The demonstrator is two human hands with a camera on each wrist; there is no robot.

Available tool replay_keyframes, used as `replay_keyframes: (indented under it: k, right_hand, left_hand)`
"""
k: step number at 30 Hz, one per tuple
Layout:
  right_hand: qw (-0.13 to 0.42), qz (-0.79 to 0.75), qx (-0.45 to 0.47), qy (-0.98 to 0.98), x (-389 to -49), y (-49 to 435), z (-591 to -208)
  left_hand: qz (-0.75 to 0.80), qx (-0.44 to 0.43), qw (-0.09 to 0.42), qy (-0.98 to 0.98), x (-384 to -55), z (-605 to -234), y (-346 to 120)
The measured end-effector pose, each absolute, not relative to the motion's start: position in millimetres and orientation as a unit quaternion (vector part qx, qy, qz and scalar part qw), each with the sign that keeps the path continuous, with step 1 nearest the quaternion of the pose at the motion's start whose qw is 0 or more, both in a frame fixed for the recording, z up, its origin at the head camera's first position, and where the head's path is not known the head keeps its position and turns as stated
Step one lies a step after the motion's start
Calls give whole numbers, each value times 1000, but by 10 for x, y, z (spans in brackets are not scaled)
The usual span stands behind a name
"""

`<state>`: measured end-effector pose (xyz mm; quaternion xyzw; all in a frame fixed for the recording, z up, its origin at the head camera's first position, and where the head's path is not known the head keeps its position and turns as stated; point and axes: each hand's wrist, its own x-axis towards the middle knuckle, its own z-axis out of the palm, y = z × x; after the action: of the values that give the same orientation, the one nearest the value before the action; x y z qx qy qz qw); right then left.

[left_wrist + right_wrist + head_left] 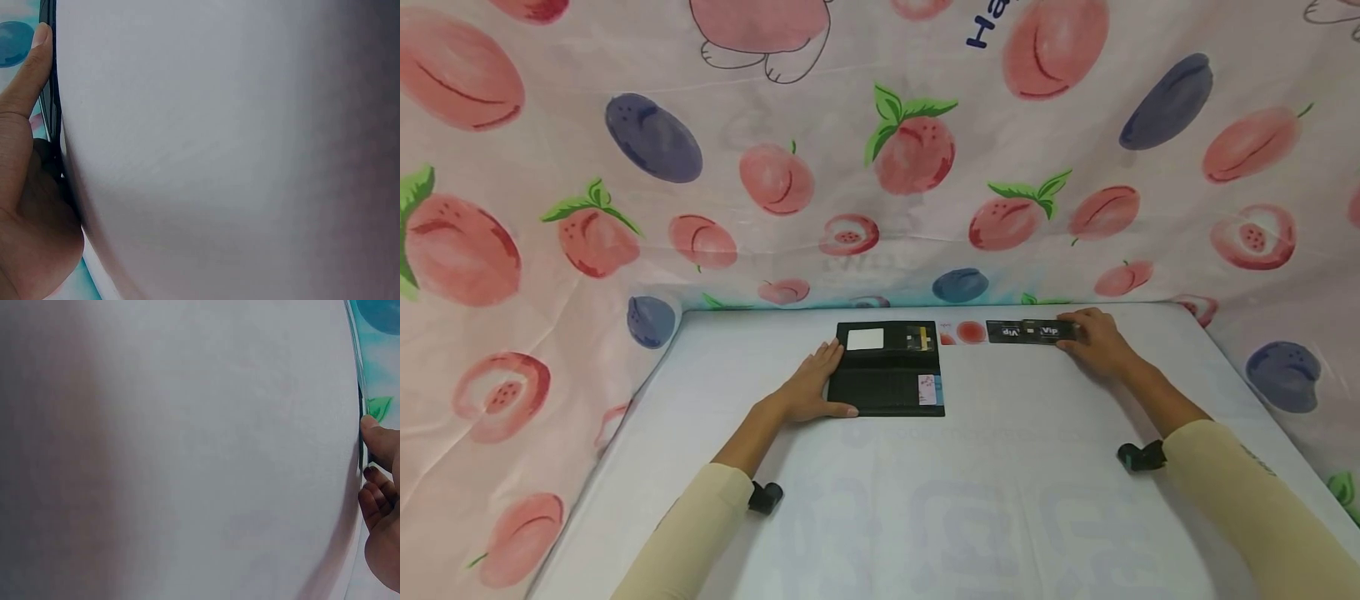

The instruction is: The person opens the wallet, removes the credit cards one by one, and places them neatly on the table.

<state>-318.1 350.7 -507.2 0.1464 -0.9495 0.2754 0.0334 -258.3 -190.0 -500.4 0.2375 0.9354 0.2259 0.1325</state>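
Black bifold wallet [880, 392] lies unfolded on white tabletop [985, 483]. Left hand [808, 385]: fingers and thumb apart, spread on wallet's left side, likely to steady it. Right hand [1099, 342]: thumb and finger clamped on outer end of right black Vip card [1041, 331], apparently keeping it lined up with left black Vip card [1002, 332] and fruit-print card [962, 333]. Right wrist view adds curled fingers; only head view shows card layout.
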Motion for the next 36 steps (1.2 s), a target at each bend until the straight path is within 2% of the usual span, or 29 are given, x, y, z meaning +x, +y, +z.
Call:
replay_keyframes:
  k: [36]
  right_hand:
    - [-8,265,110,-958,-3181,3657,-5032]
  left_hand:
    - [223,231,138,937,-2556,-4972,-1883]
